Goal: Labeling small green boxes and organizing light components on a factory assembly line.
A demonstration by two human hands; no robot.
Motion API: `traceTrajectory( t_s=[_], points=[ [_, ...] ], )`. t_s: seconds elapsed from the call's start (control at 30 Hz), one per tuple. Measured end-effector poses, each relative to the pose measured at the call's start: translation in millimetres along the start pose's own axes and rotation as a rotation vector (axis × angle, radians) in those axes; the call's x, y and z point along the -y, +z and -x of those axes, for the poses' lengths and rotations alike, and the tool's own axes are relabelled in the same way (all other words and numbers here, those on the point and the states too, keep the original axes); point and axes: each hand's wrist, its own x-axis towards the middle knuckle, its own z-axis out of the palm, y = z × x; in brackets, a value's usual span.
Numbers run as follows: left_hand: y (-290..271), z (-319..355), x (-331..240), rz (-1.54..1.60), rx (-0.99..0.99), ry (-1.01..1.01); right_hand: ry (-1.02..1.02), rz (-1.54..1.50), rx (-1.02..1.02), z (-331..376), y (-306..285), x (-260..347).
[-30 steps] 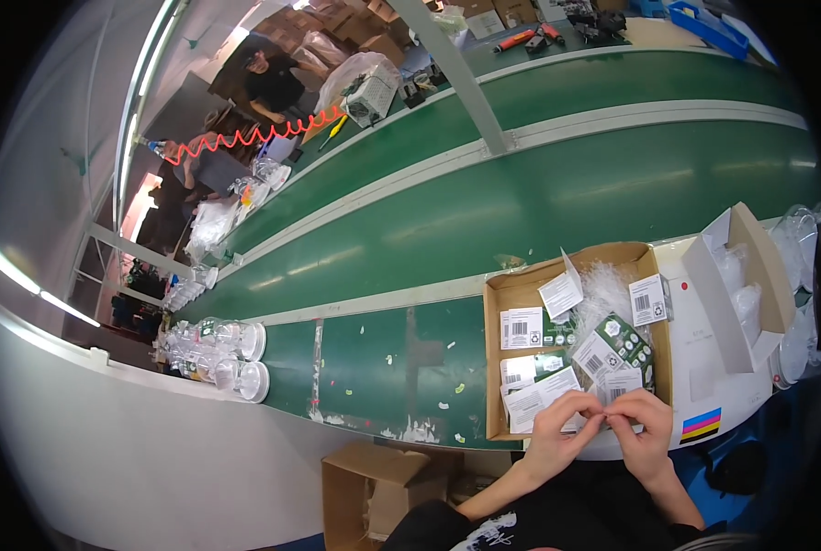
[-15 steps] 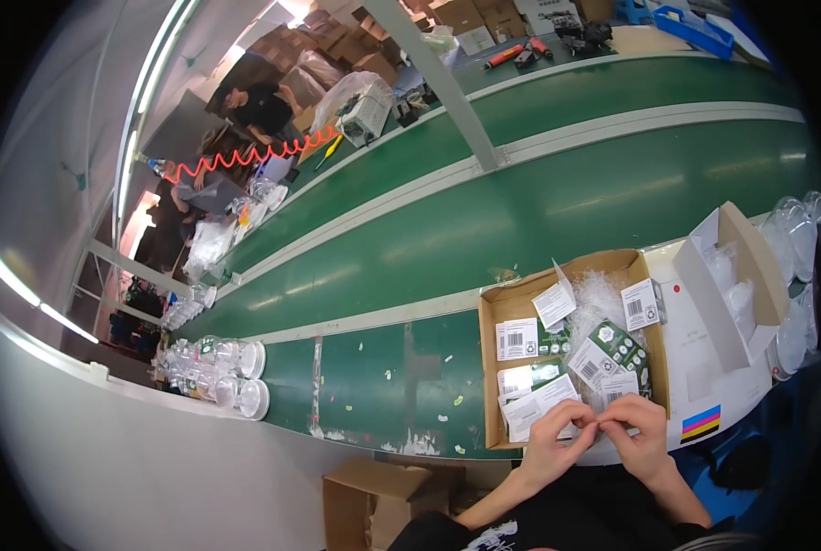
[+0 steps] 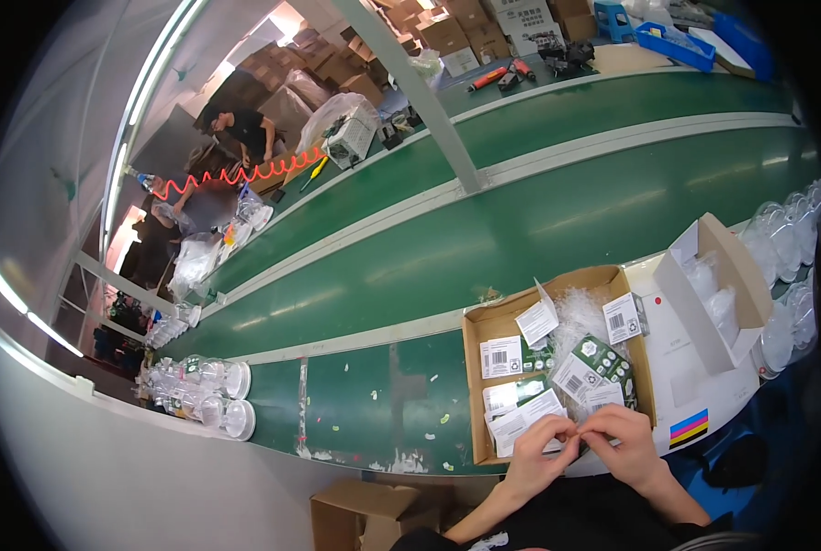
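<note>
Cardboard tray (image 3: 472,390), flat cards (image 3: 500,358); hands (image 3: 536,459) pinched at near rim.

Left fingers (image 3: 548,426) meet right fingers (image 3: 614,421) near carton (image 3: 498,320)

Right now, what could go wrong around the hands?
The left hand and right hand meet at the fingertips; anything pinched there is too small to make out and might drop unnoticed. Either hand could nudge the overlapping cards in the tray. The tilted card, leaning up by the tray's far wall, might slip out.
</note>
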Motion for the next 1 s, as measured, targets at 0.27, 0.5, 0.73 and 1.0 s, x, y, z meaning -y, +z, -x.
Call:
traceTrajectory(
  t_s=[0.27, 0.5, 0.73, 1.0],
  points=[
    [-5.4, 3.3, -0.7, 0.000, -0.052, 0.009, -0.089, 0.156, 0.036, -4.6, -0.7, 5.2],
    [-3.9, 1.1, -2.6, -0.025, -0.022, 0.053, -0.051, 0.040, 0.015, 1.9, -1.3, 3.7],
    [-5.7, 1.2, -5.3, -0.023, -0.022, 0.042, -0.106, 0.055, 0.064, -1.4, -3.0, 3.2],
    [-4.6, -0.4, -8.0, -0.031, -0.024, 0.029, 0.009, -0.021, 0.026, -0.3, -4.4, 4.4]
  ],
)
